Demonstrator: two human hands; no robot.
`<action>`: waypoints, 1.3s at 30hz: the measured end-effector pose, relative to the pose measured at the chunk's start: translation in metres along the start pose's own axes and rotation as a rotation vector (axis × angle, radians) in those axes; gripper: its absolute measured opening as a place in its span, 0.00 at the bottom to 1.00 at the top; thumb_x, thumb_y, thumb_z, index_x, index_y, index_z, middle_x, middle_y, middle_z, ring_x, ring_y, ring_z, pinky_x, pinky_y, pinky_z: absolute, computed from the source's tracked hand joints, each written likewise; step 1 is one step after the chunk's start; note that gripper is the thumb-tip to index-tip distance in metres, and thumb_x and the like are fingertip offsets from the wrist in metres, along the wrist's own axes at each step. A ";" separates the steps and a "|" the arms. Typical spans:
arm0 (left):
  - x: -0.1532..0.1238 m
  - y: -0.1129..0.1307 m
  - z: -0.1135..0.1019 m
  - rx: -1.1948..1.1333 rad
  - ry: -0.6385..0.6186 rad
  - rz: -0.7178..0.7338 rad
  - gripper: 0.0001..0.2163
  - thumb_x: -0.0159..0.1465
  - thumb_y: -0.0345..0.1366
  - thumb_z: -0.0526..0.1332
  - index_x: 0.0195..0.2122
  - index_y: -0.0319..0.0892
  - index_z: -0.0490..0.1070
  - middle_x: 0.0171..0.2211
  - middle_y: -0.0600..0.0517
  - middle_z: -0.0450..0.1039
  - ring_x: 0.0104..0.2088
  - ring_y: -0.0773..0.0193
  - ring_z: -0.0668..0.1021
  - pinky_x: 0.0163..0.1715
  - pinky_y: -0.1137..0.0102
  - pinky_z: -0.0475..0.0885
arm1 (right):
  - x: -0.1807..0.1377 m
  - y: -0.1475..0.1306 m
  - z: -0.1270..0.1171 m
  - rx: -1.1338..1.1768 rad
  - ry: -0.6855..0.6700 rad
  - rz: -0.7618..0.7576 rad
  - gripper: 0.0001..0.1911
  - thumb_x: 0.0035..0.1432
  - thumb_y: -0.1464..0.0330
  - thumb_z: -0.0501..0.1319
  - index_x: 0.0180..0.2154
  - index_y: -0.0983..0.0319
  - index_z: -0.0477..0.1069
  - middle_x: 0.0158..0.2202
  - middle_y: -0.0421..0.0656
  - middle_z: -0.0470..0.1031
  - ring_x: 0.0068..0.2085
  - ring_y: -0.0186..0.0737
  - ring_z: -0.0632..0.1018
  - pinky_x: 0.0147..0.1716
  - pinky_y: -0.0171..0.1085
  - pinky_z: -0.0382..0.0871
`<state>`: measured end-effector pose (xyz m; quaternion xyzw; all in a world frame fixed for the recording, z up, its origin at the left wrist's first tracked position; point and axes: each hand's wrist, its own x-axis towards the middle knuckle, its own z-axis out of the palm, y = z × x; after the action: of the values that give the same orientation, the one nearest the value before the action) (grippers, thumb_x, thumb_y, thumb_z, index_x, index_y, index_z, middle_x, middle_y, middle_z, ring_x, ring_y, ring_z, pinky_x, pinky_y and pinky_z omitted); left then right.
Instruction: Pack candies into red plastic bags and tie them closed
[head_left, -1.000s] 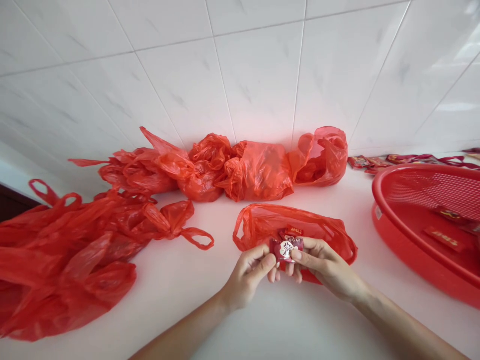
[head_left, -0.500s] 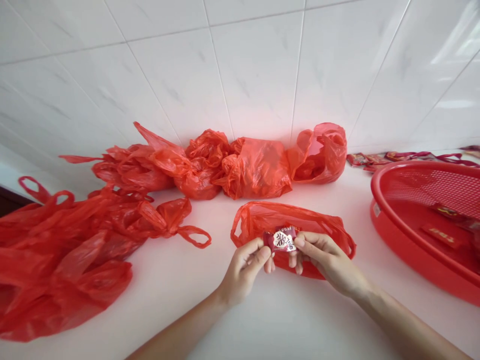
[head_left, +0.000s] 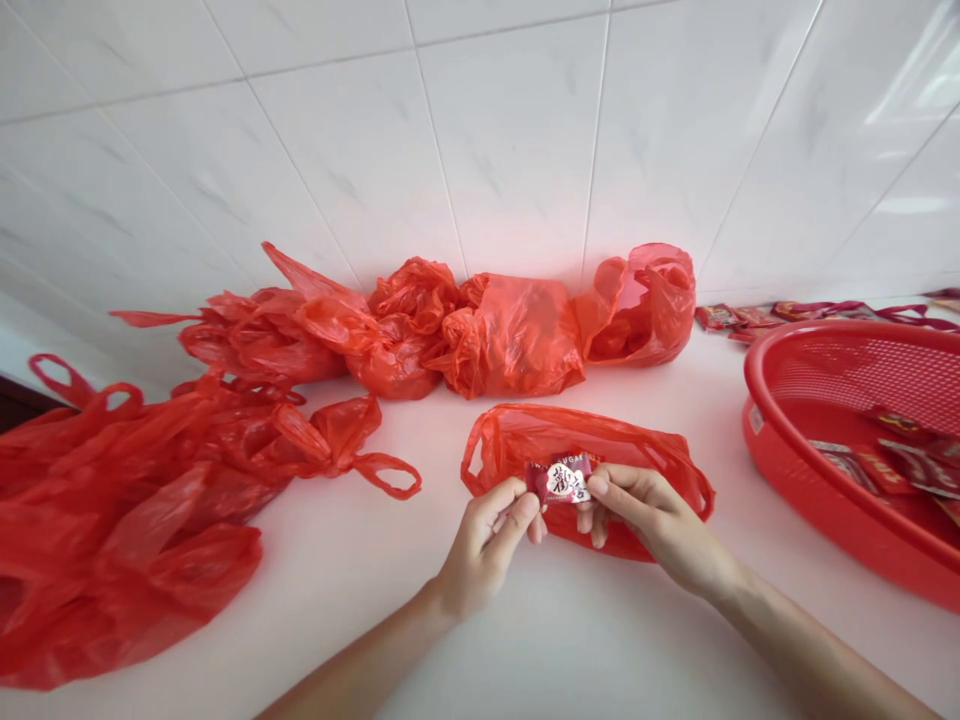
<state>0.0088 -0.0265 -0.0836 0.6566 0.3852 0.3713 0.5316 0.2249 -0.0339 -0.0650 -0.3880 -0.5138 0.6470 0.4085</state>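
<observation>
A small wrapped candy [head_left: 564, 482], dark red with a white patch and black characters, is stretched level between my hands. My left hand [head_left: 489, 535] pinches its left end between thumb and fingers. At the other end, my right hand [head_left: 654, 515] grips it the same way, thumb on top. Just beneath and behind the candy lies a red plastic bag [head_left: 645, 445] with its mouth open and its handle loops spread left and right. My hands cover part of the bag's near side.
A red perforated basket [head_left: 784, 450] with several wrapped packets stands at the right. Filled red bags [head_left: 517, 340] line the tiled wall. A heap of red plastic bags [head_left: 142, 530] lies at the left. More packets [head_left: 757, 318] rest behind the basket.
My hands and the candy have stayed almost in place. Inside the basket, more packets show now than half a second ago.
</observation>
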 end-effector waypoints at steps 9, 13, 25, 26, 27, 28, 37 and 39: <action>0.000 -0.001 -0.001 0.067 0.084 0.007 0.13 0.73 0.46 0.53 0.44 0.43 0.68 0.28 0.53 0.72 0.33 0.63 0.76 0.37 0.69 0.70 | 0.002 0.004 -0.003 -0.174 0.131 -0.032 0.23 0.65 0.49 0.59 0.30 0.61 0.75 0.29 0.43 0.78 0.30 0.37 0.77 0.36 0.38 0.73; 0.000 -0.004 -0.005 0.090 0.171 0.018 0.16 0.71 0.43 0.56 0.56 0.44 0.64 0.30 0.55 0.74 0.37 0.62 0.78 0.44 0.66 0.73 | 0.005 0.015 -0.010 -0.467 0.353 -0.102 0.20 0.63 0.52 0.59 0.45 0.60 0.76 0.41 0.48 0.82 0.40 0.48 0.81 0.43 0.45 0.75; 0.003 -0.012 -0.009 0.640 0.094 0.445 0.11 0.69 0.30 0.56 0.50 0.44 0.73 0.46 0.46 0.79 0.51 0.56 0.78 0.61 0.56 0.66 | -0.006 0.002 -0.051 -1.053 0.092 -0.007 0.44 0.51 0.63 0.69 0.68 0.52 0.59 0.66 0.50 0.66 0.64 0.58 0.71 0.56 0.51 0.73; 0.004 -0.012 -0.010 0.672 0.105 0.464 0.11 0.68 0.30 0.56 0.50 0.45 0.72 0.47 0.46 0.79 0.52 0.55 0.78 0.62 0.55 0.64 | -0.008 0.000 -0.055 -1.059 0.055 0.017 0.45 0.51 0.64 0.69 0.69 0.51 0.57 0.67 0.49 0.65 0.64 0.58 0.71 0.56 0.50 0.73; 0.004 -0.013 -0.011 0.701 0.120 0.480 0.12 0.68 0.29 0.56 0.51 0.45 0.72 0.47 0.47 0.79 0.53 0.55 0.77 0.63 0.54 0.63 | -0.009 -0.002 -0.058 -1.067 0.036 0.032 0.46 0.51 0.65 0.69 0.69 0.51 0.57 0.67 0.49 0.65 0.64 0.57 0.71 0.55 0.49 0.73; 0.005 -0.013 -0.013 0.727 0.139 0.495 0.12 0.68 0.29 0.56 0.50 0.45 0.72 0.48 0.47 0.78 0.54 0.55 0.77 0.63 0.54 0.63 | -0.009 -0.003 -0.061 -1.079 0.037 0.037 0.45 0.51 0.65 0.69 0.69 0.51 0.57 0.67 0.48 0.66 0.63 0.57 0.72 0.55 0.49 0.74; 0.016 -0.018 -0.028 0.859 0.285 0.476 0.09 0.69 0.31 0.56 0.48 0.44 0.72 0.57 0.43 0.71 0.60 0.51 0.73 0.64 0.50 0.63 | 0.002 0.004 -0.068 -1.209 0.252 -0.325 0.22 0.63 0.64 0.59 0.58 0.56 0.72 0.58 0.52 0.75 0.57 0.56 0.77 0.55 0.53 0.74; 0.017 -0.019 -0.030 0.862 0.305 0.462 0.09 0.69 0.32 0.56 0.48 0.45 0.73 0.59 0.42 0.69 0.61 0.50 0.71 0.62 0.51 0.66 | 0.002 0.003 -0.068 -1.206 0.333 -0.416 0.19 0.66 0.62 0.57 0.56 0.56 0.74 0.57 0.51 0.75 0.56 0.55 0.77 0.55 0.53 0.74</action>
<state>-0.0125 0.0041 -0.0959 0.8226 0.4212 0.3781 0.0544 0.2866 -0.0088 -0.0801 -0.5364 -0.7803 0.0847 0.3101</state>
